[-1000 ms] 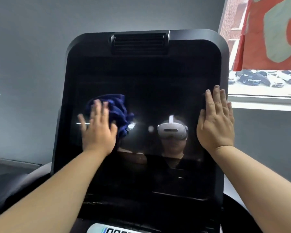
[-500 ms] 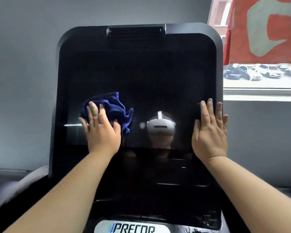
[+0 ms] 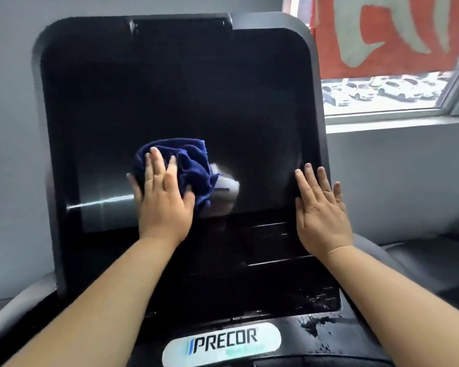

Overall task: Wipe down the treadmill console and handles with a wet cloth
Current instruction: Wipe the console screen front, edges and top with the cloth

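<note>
Left hand (image 3: 164, 202) is pressing the blue cloth (image 3: 194, 165) flat against the console screen (image 3: 183, 88), lower-middle area, fingers straight and spread, not curled round it. Right hand (image 3: 322, 210) is lying flat on the screen's right edge, fingers extended, holding nothing. Wet streaks (image 3: 316, 324) are showing on the lower-right trim, beside the PRECOR badge (image 3: 223, 343).

The console (image 3: 175, 102), a tall glossy black panel with rounded corners (a PRECOR badge (image 3: 221, 343) sits below it), stands tilted back, a bunched dark blue cloth (image 3: 194, 165) pressed against its lower middle screen.
</note>
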The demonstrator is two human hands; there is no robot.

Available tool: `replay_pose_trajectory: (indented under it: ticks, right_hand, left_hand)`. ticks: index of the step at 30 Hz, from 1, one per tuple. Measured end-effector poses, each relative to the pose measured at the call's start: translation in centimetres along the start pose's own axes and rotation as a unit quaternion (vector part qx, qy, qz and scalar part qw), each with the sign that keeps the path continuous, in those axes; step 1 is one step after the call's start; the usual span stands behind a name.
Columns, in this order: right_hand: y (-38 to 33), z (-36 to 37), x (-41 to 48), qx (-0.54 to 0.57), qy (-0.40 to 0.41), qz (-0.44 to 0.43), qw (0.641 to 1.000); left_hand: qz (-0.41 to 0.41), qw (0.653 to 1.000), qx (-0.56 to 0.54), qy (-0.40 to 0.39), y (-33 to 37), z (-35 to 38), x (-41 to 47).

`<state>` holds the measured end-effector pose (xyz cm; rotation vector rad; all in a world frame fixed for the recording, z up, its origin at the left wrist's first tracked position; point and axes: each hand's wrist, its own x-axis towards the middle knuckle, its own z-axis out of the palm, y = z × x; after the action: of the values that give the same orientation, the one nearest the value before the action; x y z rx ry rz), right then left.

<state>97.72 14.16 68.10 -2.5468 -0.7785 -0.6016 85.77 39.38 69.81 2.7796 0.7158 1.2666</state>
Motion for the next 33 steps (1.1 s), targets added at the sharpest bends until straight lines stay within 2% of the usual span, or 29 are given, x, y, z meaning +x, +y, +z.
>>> replay_pose_trajectory:
  ticks: [1, 2, 3, 4, 5, 6, 7, 8, 9, 11, 13, 14, 15, 16, 17, 18, 20, 22, 23, 24, 25, 27, 28, 29, 30, 31, 33]
  right_hand:
    - [-0.5, 0.2, -0.4, 0.003, -0.001, 0.014, 1.0]
    - [-1.0, 0.4, -0.9, 0.006, -0.004, 0.026, 1.0]
    - [-1.4, 0.6, -1.4, 0.007, -0.009, 0.036, 0.999]
    - [-1.6, 0.7, -1.8, 0.006, -0.016, 0.041, 0.999]
    - [-1.6, 0.8, -2.3, 0.003, -0.022, 0.044, 0.999]
    - [-1.6, 0.7, -2.6, 0.0, -0.026, 0.044, 0.999]
    - [-1.5, 0.6, -3.0, -0.005, -0.028, 0.044, 0.999]
    - [-1.4, 0.5, -3.3, -0.009, -0.031, 0.045, 0.998]
    - [-1.4, 0.5, -3.7, -0.013, -0.037, 0.048, 0.998]
    - [-1.5, 0.6, -4.4, -0.022, -0.048, 0.056, 0.997]
    - [-1.9, 0.8, -5.1, -0.034, -0.053, 0.061, 0.996]
    - [-2.3, 0.9, -5.5, -0.037, -0.057, 0.064, 0.996]
    - [-2.6, 1.1, -5.8, -0.037, -0.061, 0.067, 0.995]
    - [-2.9, 1.2, -6.1, -0.036, -0.062, 0.07, 0.995]
    - [-3.0, 1.4, -6.3, -0.036, -0.062, 0.071, 0.995]
    - [-3.1, 1.5, -6.5, -0.036, -0.06, 0.072, 0.995]
    - [-3.3, 1.7, -7.1, -0.037, -0.061, 0.072, 0.995]
    - [-3.4, 2.1, -7.8, -0.029, -0.066, 0.08, 0.994]
    - [-3.6, 2.3, -8.1, -0.024, -0.069, 0.085, 0.994]
    - [-3.8, 2.4, -8.4, -0.019, -0.069, 0.088, 0.994]
    - [-4.1, 2.5, -8.6, -0.016, -0.066, 0.09, 0.994]
    - [-4.6, 2.7, -8.8, -0.01, -0.065, 0.1, 0.993]
    - [-5.0, 2.7, -8.9, -0.004, -0.065, 0.106, 0.992]
    - [-5.5, 2.8, -9.0, 0.006, -0.062, 0.11, 0.992]
    - [-6.2, 2.8, -9.2, 0.023, -0.053, 0.11, 0.992]
    - [-7.2, 2.8, -9.4, 0.045, -0.038, 0.104, 0.993]
    - [-10.0, 3.0, -9.8, 0.102, -0.008, 0.064, 0.993]
  left_hand:
    - [-0.102, 0.994, -0.048, 0.005, 2.1, 0.3, -0.5]
    - [-0.148, 0.986, -0.083, 0.003, 4.5, 0.6, -1.2]
    - [-0.123, 0.989, -0.086, -0.01, 6.4, 0.9, -2.2]
    - [-0.028, 0.997, -0.056, -0.039, 7.6, 1.2, -3.6]
    - [0.123, 0.989, -0.009, -0.078, 7.8, 1.3, -5.1]
    - [0.272, 0.956, 0.034, -0.105, 6.6, 1.2, -6.0]
    - [0.38, 0.916, 0.049, -0.115, 4.4, 0.9, -5.7]
    - [0.432, 0.892, 0.054, -0.126, 1.9, 0.2, -4.9]
    - [0.444, 0.886, 0.063, -0.122, -0.5, -0.4, -3.9]
    - [0.387, 0.915, 0.084, -0.078, -4.5, -1.3, -1.4]
    - [0.209, 0.975, 0.053, -0.056, -5.7, -1.7, -0.7]
    - [0.105, 0.994, 0.021, -0.033, -4.6, -1.3, -1.3]
    - [0.026, 0.999, -0.001, -0.023, -2.9, -0.8, -2.5]
    - [0.011, 1.0, -0.013, -0.025, -1.2, -0.3, -4.3]
    - [0.062, 0.997, -0.011, -0.038, 0.2, 0.1, -6.1]
    - [0.161, 0.985, 0.008, -0.059, 0.8, 0.3, -7.7]
    - [0.374, 0.92, 0.044, -0.109, -0.7, 0.1, -9.4]
    - [0.476, 0.867, 0.064, -0.131, -3.8, -1.0, -7.6]
    - [0.488, 0.861, 0.076, -0.122, -5.3, -1.3, -6.1]
    - [0.473, 0.869, 0.088, -0.113, -6.6, -1.8, -4.5]
    - [0.426, 0.894, 0.096, -0.103, -7.8, -2.2, -2.8]
    - [0.257, 0.96, 0.077, -0.084, -9.1, -2.9, -0.7]
    - [0.17, 0.981, 0.061, -0.076, -8.6, -3.0, -1.0]
    - [0.117, 0.989, 0.052, -0.069, -7.7, -2.9, -2.1]
    - [0.109, 0.99, 0.042, -0.081, -6.7, -2.6, -3.9]
    - [0.144, 0.983, 0.027, -0.108, -5.7, -2.4, -5.8]
    - [0.266, 0.948, 0.004, -0.176, -5.3, -2.5, -9.1]
